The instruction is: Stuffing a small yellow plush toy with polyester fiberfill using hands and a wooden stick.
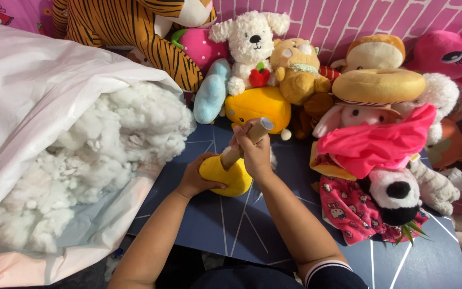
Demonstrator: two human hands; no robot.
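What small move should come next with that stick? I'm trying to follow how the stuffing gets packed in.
Probably press the wooden stick a little deeper. The right hand grips it upright with its tip inside the yellow plush piece, which the left hand steadies on the dark mat. The bag of white stuffing lies open alongside.

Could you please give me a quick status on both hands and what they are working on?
Left hand gripping yellow plush piece on dark mat. Right hand closed round wooden stick, pushed into the plush. White stuffing bag at left, nothing obstructing.
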